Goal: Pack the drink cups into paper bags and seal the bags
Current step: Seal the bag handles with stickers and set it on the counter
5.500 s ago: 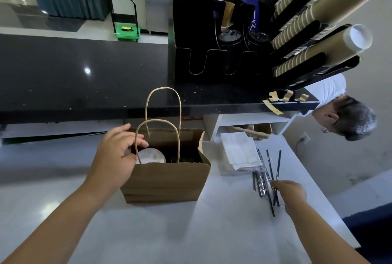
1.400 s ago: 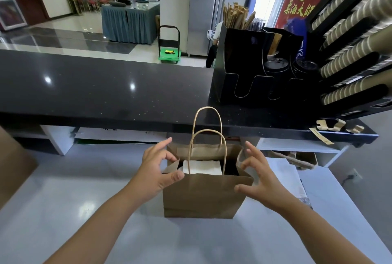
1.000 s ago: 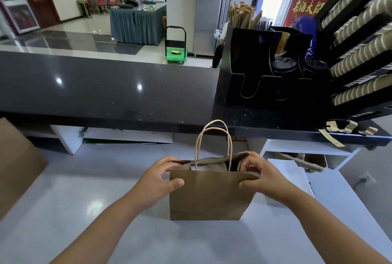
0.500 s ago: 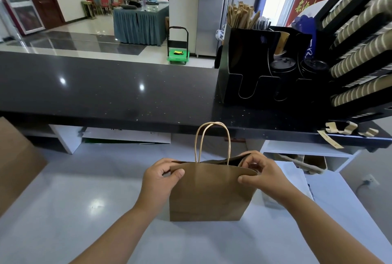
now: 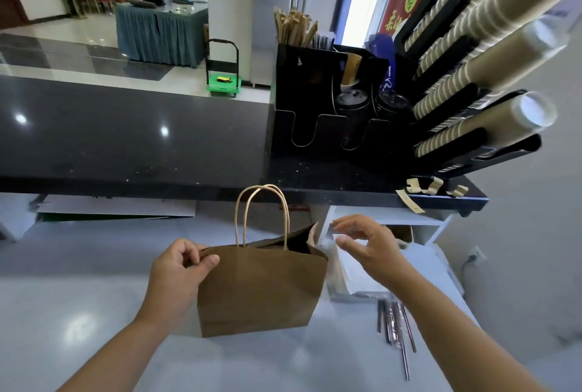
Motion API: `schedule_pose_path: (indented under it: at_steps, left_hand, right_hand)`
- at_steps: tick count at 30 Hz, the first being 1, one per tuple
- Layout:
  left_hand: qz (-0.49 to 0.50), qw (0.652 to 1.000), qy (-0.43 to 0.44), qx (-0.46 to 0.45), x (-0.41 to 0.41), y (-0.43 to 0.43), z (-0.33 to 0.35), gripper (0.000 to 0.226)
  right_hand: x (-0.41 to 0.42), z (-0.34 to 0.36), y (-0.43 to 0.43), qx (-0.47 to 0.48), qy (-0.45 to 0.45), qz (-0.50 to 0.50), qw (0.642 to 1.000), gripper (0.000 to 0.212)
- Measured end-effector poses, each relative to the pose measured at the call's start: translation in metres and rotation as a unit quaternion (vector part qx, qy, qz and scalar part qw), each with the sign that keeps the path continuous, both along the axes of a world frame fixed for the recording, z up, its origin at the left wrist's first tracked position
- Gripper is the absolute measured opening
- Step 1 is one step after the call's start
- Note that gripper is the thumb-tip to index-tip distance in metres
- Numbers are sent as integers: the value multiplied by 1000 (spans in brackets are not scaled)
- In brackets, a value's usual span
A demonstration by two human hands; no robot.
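A brown paper bag [image 5: 258, 287] with twine handles stands upright on the white worktop [image 5: 78, 297] in the middle of the head view. My left hand [image 5: 179, 272] pinches the bag's top left corner, pressing the mouth together there. My right hand [image 5: 365, 243] hovers just right of the bag's top right corner, fingers spread and loosely bent, holding nothing. The mouth gapes at that right end. What is inside the bag is hidden.
Wrapped straws [image 5: 396, 325] and a stack of white paper [image 5: 356, 275] lie right of the bag. Behind runs a black counter [image 5: 126, 139] with a black organiser [image 5: 327, 108] of lids and stirrers, and racks of stacked paper cups [image 5: 472, 54] at the right.
My right hand has let go of the bag's top right corner and drawn away to the right, and that end has sprung open. My left hand keeps its pinch.
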State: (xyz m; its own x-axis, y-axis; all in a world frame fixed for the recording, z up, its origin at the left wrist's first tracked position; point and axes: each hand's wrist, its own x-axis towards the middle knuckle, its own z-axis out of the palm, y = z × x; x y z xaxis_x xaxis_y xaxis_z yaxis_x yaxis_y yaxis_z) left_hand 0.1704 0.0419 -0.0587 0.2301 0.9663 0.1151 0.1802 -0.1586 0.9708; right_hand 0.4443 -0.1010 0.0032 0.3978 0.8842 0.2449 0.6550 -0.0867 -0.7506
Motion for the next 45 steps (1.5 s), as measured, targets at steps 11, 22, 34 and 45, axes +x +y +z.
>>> schedule_pose_path:
  at_steps: [11, 22, 34, 45]
  left_hand:
    - [10, 999, -16, -26, 8, -3, 5, 34]
    - [-22, 999, -12, -33, 0, -1, -1, 18]
    - [-31, 999, 2, -20, -1, -5, 8, 17]
    - [-79, 996, 11, -27, -9, 8, 5, 15]
  right_hand:
    - [118, 42, -9, -86, -129, -312, 937, 33]
    - [135, 54, 11, -106, -83, -301, 944, 51]
    - [140, 66, 2, -169, -253, -281, 910, 15]
    - [47, 74, 23, 145, -281, -232, 920, 1]
